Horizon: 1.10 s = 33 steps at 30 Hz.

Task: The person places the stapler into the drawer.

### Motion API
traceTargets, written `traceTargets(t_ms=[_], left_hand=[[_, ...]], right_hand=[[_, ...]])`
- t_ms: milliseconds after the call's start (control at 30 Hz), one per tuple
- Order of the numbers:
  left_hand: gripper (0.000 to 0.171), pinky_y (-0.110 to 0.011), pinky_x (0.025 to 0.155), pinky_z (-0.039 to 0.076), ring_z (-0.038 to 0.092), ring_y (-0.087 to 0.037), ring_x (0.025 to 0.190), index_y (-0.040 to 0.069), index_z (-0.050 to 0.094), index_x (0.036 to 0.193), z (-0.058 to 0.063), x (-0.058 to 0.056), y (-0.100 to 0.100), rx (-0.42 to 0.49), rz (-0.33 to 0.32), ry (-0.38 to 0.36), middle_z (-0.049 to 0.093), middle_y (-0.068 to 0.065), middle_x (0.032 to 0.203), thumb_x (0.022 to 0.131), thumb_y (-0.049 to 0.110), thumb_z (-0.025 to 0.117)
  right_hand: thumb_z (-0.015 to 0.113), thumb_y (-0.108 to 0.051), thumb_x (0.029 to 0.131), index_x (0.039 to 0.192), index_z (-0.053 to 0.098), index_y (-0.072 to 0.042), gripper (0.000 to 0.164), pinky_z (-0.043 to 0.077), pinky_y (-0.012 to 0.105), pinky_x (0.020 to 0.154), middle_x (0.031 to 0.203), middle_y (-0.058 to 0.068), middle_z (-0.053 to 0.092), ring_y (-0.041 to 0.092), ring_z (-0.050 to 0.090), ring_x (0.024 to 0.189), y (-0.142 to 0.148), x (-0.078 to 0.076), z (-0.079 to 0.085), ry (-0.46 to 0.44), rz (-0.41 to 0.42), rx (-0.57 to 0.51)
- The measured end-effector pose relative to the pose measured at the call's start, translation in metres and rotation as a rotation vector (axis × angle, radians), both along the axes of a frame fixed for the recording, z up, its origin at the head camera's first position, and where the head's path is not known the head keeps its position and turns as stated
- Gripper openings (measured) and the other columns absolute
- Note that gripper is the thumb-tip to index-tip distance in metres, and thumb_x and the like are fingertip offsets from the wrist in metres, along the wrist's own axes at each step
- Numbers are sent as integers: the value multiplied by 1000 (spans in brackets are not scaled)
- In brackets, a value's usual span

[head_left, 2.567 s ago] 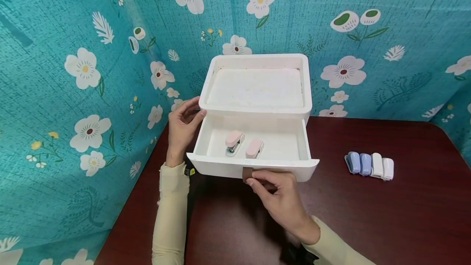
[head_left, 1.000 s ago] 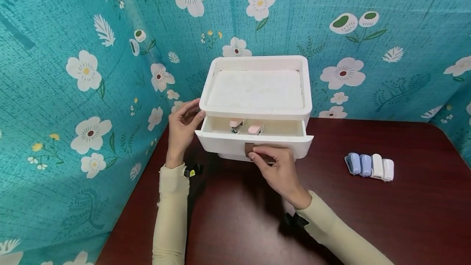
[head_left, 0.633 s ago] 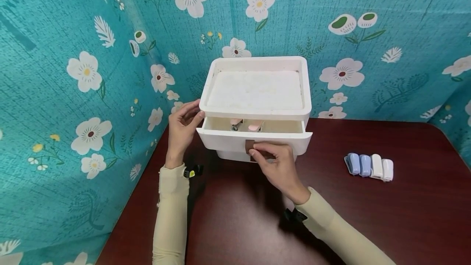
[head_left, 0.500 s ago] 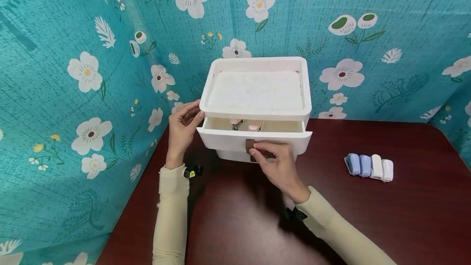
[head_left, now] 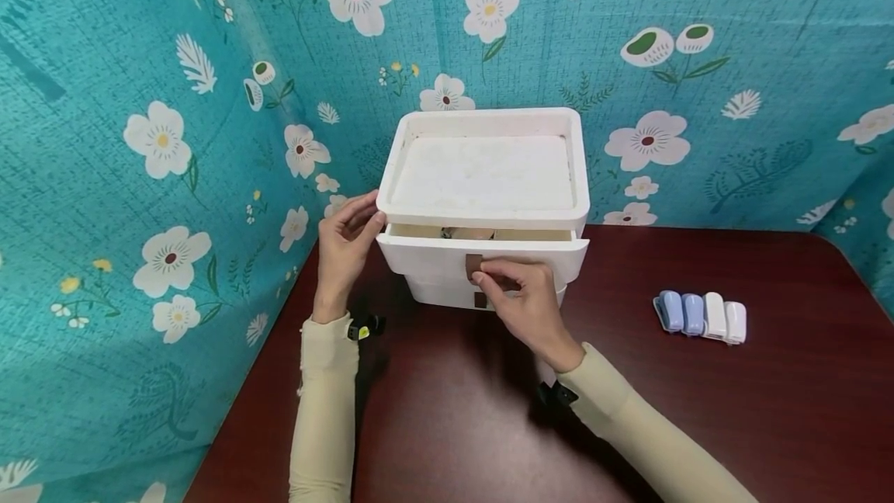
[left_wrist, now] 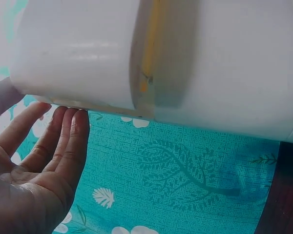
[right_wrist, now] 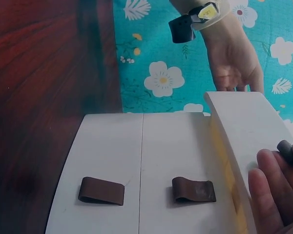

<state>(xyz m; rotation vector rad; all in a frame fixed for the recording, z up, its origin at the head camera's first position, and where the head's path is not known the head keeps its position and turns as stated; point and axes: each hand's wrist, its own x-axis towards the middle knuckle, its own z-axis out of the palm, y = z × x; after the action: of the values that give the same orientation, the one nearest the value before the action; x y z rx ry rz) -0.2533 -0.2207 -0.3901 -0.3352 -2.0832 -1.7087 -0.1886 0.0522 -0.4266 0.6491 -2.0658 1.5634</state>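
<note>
A white drawer cabinet (head_left: 489, 212) with a tray-like top stands on the table. My right hand (head_left: 527, 305) pinches the brown pull tab (head_left: 474, 266) on its top drawer (head_left: 426, 254), which stands slightly ajar. Inside that drawer a pink mini stapler (head_left: 472, 234) shows only as a sliver; the rim hides most of the contents. My left hand (head_left: 347, 247) rests against the cabinet's left side near the front corner. In the left wrist view the fingertips (left_wrist: 79, 117) touch the white side wall, with fingers fairly straight.
Several mini staplers (head_left: 701, 317), blue and white, sit in a row at the right of the dark red table (head_left: 789, 410). Lower drawers carry brown tabs (right_wrist: 101, 191). A teal flowered cloth (head_left: 531, 45) hangs behind and to the left.
The top drawer has slid inward from far out to a narrow gap, pushed by my right hand. Two pink staplers, earlier in plain view, are now mostly hidden. My left hand stays put.
</note>
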Motion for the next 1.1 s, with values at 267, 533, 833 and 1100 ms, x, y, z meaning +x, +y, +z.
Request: traceTargets(t_ms=[267, 533, 833, 1100], left_hand=[[38, -39, 102, 60, 73, -10, 111, 7, 71, 133, -1, 1, 0, 5, 15, 9, 72, -15, 130, 96, 14, 76], [38, -26, 97, 61, 73, -11, 111, 7, 71, 134, -1, 0, 1, 18, 5, 10, 71, -16, 131, 97, 14, 75], [38, -21, 94, 61, 73, -11, 109, 3, 70, 133, 0, -1, 2, 23, -15, 35, 70, -21, 129, 96, 9, 75], [38, -20, 94, 61, 73, -8, 107, 2, 70, 133, -2, -2, 2, 23, -20, 53, 71, -20, 127, 95, 8, 75]], right_hand=[[77, -3, 92, 99, 82, -2, 8, 60, 12, 72, 87, 10, 82, 11, 77, 78, -2, -9, 0, -16, 0, 1], [79, -3, 90, 97, 83, -3, 8, 58, 10, 72, 87, 10, 82, -4, 71, 80, 0, -20, -1, -8, -27, 7], [79, -5, 92, 98, 82, -1, 9, 58, 9, 74, 89, 12, 82, 14, 78, 79, 1, -29, 0, -11, -33, 12], [77, -5, 92, 100, 82, 0, 10, 58, 8, 74, 90, 13, 82, 24, 80, 80, 1, -30, 0, -31, -30, 13]])
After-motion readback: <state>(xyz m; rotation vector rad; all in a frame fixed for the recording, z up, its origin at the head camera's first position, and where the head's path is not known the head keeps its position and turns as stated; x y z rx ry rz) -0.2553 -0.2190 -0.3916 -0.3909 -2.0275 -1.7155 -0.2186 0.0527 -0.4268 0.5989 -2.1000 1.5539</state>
